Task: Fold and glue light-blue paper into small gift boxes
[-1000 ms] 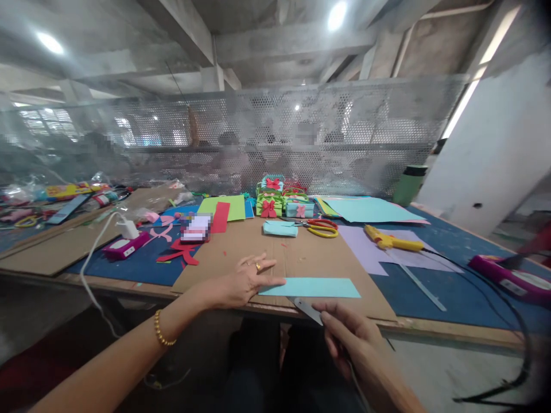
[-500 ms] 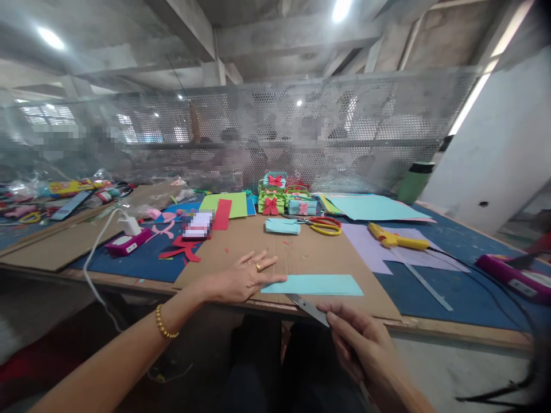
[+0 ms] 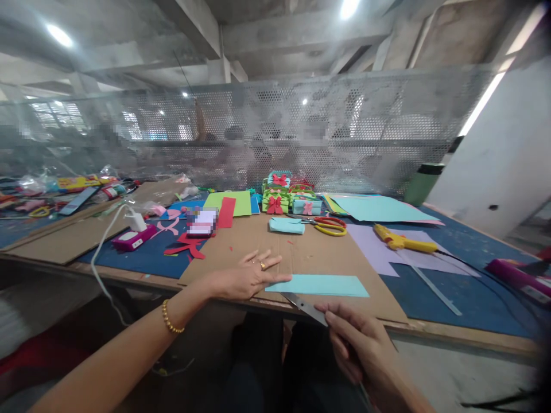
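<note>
Head view, cardboard, blue table, mesh screen

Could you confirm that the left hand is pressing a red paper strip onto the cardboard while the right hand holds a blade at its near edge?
Not quite: the head view shows the paper strip under the left hand is light blue, not red. The rest holds: it lies on the cardboard, and the right hand holds a blade at its near edge.
</note>
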A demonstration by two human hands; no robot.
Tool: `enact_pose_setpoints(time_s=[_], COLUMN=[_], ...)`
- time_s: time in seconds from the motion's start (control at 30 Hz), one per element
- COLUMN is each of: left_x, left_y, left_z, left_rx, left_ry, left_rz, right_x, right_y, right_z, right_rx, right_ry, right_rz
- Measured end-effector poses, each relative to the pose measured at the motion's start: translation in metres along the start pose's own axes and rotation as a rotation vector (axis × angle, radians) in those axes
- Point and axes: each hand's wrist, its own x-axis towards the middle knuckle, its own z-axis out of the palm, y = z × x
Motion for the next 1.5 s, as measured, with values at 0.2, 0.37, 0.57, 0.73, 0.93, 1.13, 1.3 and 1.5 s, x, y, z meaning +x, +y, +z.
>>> enact_pose_setpoints(time_s=[0.2, 0.37, 0.57, 0.73, 0.93, 1.13, 1.3, 1.5], left_x=[0.0, 0.0, 0.001, 0.003, 0.003, 0.003, 0.003, 0.002], left_y=[-0.002, -0.002, -0.002, -0.004, -0.009, -0.015, -0.015, -0.016], left_z=[0.001, -0.003, -0.01, -0.013, -0.008, -0.006, -0.006, -0.005], left_rx=[-0.005, -0.038, -0.085, -0.1, -0.141, -0.172, -0.173, -0.176], left_ry=[0.003, -0.017, -0.092, -0.123, -0.122, -0.134, -0.137, -0.124], left_rz=[0.005, 0.008, -0.019, -0.004, -0.004, 0.027, 0.022, 0.028], right_x=[0.005, 0.0, 0.004, 0.004, 0.007, -0.001, -0.01, 0.004], right_y=[0.001, 0.002, 0.002, 0.005, 0.005, 0.0, -0.003, 0.005], right_z=[0.005, 0.003, 0.006, 0.006, 0.008, 0.012, 0.01, 0.012], right_rx=[-0.034, -0.019, -0.054, -0.037, -0.031, -0.031, -0.069, -0.102], right_ry=[0.0, -0.019, -0.02, -0.041, -0.039, -0.048, -0.041, -0.035], right_rz=[0.0, 0.007, 0.008, 0.021, 0.021, 0.033, 0.003, -0.024])
